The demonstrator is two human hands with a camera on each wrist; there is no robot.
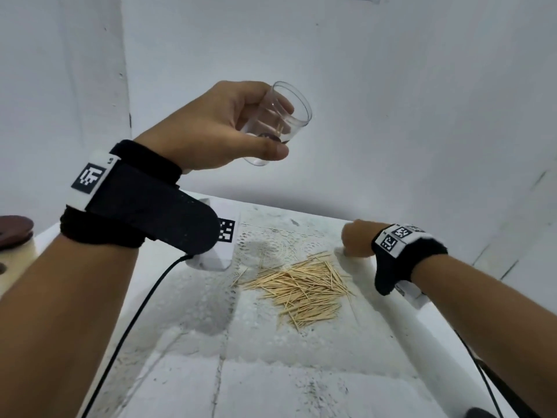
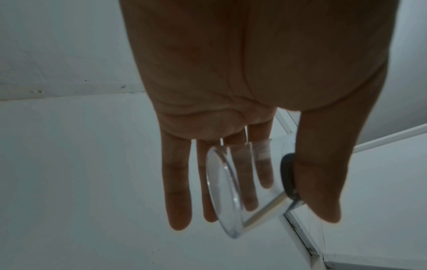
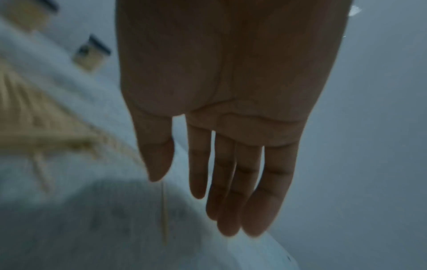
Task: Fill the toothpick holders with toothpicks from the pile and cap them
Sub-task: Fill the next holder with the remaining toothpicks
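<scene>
My left hand (image 1: 278, 131) is raised above the table and holds a clear toothpick holder (image 1: 297, 107) tilted, open mouth up and to the right. The thumb sits at its base and the fingers lie round its wall. One or two toothpicks show inside it. In the left wrist view the holder (image 2: 221, 191) lies between fingers and thumb, with a dark disc (image 2: 286, 173) at its base. The toothpick pile (image 1: 304, 288) is spread on the white table (image 1: 271, 372). My right hand (image 1: 357, 239) rests at the pile's far right; its fingers (image 3: 231, 182) hang straight and hold nothing.
A wooden holder with a brown cap (image 1: 15, 233) stands at the table's left edge, with another wooden piece (image 1: 12, 273) in front of it. A black cable (image 1: 135, 312) runs under my left arm. White walls close in behind and to the right.
</scene>
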